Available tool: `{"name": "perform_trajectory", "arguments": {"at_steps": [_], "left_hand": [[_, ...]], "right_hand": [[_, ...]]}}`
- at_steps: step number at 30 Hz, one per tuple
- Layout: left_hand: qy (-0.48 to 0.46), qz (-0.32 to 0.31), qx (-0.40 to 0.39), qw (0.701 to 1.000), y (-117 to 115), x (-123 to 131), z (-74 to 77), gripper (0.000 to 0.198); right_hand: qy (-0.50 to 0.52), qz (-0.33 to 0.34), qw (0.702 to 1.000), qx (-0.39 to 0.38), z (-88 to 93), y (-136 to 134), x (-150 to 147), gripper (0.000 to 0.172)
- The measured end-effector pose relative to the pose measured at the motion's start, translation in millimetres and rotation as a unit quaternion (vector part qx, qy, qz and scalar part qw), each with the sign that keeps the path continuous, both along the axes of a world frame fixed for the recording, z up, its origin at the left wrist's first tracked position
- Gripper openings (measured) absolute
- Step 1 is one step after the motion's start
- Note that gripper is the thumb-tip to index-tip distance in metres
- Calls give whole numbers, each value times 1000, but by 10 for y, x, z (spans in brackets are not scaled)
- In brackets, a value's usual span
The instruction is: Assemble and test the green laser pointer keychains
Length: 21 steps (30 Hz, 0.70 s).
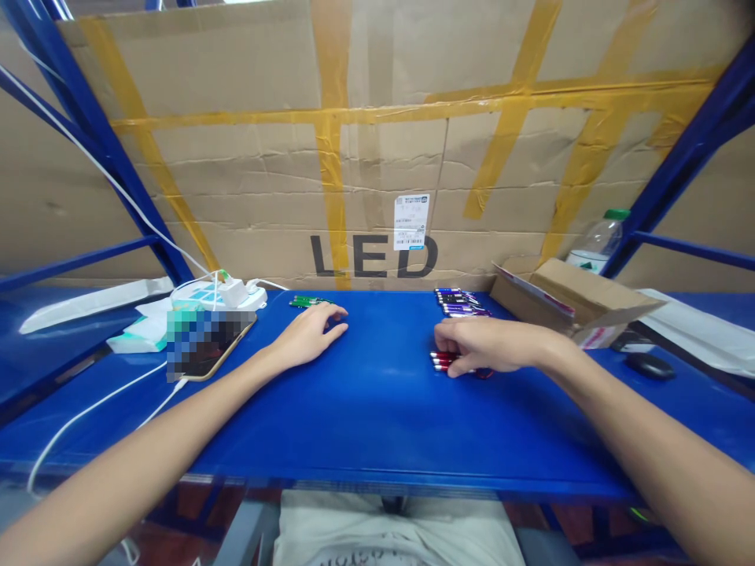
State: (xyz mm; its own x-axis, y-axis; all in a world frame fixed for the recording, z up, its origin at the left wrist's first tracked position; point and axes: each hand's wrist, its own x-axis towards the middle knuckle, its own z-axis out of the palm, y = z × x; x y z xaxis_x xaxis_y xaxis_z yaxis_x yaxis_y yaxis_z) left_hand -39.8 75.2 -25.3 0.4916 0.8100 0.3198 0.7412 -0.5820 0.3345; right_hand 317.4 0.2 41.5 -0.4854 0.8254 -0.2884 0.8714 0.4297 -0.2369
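On the right of the blue table, several red pens (442,360) lie side by side under my right hand (480,344). Its fingers are bent down around them, with the thumb against the lower pens. Just behind is a row of purple, blue and black pens (457,302). My left hand (310,334) rests on the tabletop at left of centre, thumb and fingers apart, holding nothing. Green pens (307,301) lie right behind it, near the table's back edge.
The blue table (366,417) backs onto taped cardboard. At left are a phone (215,346), a power strip (251,297), cables and a tissue pack (138,334). An open cardboard box (590,295), a bottle (598,240) and a black mouse (649,365) are at right.
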Motion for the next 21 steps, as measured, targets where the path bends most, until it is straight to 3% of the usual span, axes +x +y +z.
{"name": "perform_trajectory", "arguments": {"at_steps": [6,12,16,21], "left_hand": [[-22,-78,-13,997,-160,99,94,38],[19,-178,-60,982,-380,181,223,38],[30,-179,-55,982,-449,207,251,45],[35,-174,-56,982,-452,219,245,49]], "right_hand": [[122,111,977,137,-276,-79,-435,25],[125,121,955,238,-462,-122,-655,32],[92,84,961,245,-403,-116,-583,47],[51,85,977,186,-302,-96,-421,36]]}}
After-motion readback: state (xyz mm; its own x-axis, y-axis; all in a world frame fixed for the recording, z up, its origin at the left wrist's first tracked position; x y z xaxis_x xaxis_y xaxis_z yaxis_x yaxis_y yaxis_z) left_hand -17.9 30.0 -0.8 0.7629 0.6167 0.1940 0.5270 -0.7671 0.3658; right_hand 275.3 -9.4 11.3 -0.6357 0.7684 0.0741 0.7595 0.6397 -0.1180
